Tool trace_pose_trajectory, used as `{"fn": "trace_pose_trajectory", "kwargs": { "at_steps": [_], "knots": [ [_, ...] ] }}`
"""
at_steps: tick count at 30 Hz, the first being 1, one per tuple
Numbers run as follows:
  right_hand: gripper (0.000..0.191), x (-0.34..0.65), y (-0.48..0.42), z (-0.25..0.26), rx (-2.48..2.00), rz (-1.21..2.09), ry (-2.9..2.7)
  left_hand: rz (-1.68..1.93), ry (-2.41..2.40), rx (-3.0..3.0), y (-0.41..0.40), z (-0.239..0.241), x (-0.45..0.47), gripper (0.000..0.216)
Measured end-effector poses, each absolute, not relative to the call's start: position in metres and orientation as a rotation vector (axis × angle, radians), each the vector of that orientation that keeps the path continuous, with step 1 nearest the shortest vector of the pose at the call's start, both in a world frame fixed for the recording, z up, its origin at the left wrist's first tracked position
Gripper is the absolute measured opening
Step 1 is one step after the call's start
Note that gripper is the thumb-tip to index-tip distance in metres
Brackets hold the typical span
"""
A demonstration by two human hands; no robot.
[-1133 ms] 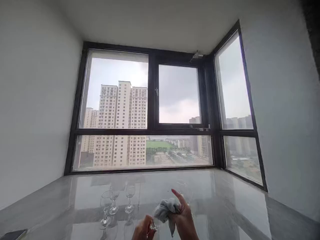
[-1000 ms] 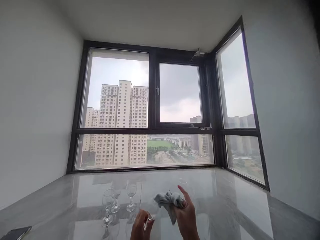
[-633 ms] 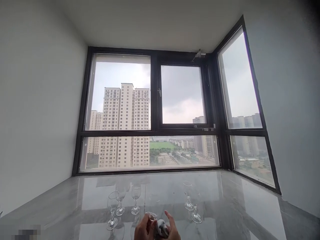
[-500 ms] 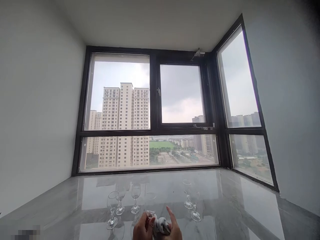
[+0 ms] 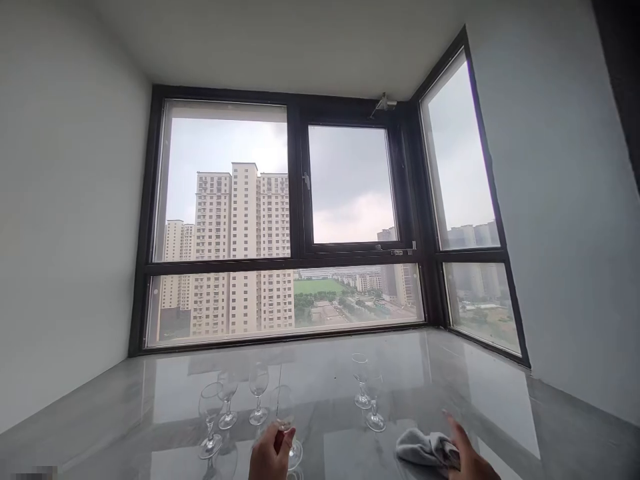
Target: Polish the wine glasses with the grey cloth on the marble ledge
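Observation:
My left hand (image 5: 271, 452) is closed around a stemmed glass (image 5: 283, 400). Its bowl rises above my fingers, and its foot shows to their right, at or just over the shiny surface; I cannot tell if it touches. Farther right, my right hand (image 5: 473, 450) has its index finger stretched out and its other fingers around one end of a bunched grey-white cloth (image 5: 423, 448), which is low over the surface. Left of my left hand, three clear stemmed glasses (image 5: 211, 445) stand upright. Two more stemmed glasses (image 5: 375, 421) stand between my hands, farther back.
A glossy grey marble-look surface (image 5: 345, 453) reflects the window and the glasses. Dark-framed windows (image 5: 295, 263) close off the back and the right corner. A pale wall (image 5: 65, 233) bounds the left side and another wall (image 5: 550, 233) the right.
My hands, together at the glass before, are now apart. My right hand has moved right with the cloth, out of the glass. My left hand keeps the glass, now upright. The view has shifted slightly.

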State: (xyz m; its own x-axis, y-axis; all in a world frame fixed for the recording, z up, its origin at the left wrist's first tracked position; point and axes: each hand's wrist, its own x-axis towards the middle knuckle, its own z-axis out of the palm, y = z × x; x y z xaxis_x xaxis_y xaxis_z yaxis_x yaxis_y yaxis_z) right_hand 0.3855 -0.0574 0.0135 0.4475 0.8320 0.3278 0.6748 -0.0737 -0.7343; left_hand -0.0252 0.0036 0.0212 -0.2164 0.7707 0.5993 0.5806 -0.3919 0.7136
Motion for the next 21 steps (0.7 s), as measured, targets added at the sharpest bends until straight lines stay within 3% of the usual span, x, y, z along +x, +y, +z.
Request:
{"fn": "trace_pose_trajectory", "kwargs": {
  "at_steps": [4, 13, 21],
  "knots": [
    [0.064, 0.411, -0.050, 0.007, -1.976, 0.119, -1.233, 1.579, 1.685, 1.784, 0.006, 0.026, -0.032, 0.041],
    [0.056, 0.395, -0.050, 0.006, -1.989, -0.044, -1.182, 1.425, 1.472, 1.853, 0.009, 0.031, -0.025, 0.048],
    [0.056, 0.390, -0.059, 0.015, -2.000, -0.026, -1.152, 1.208, 1.280, 1.980, 0.015, 0.038, 0.063, 0.031]
  ]
}}
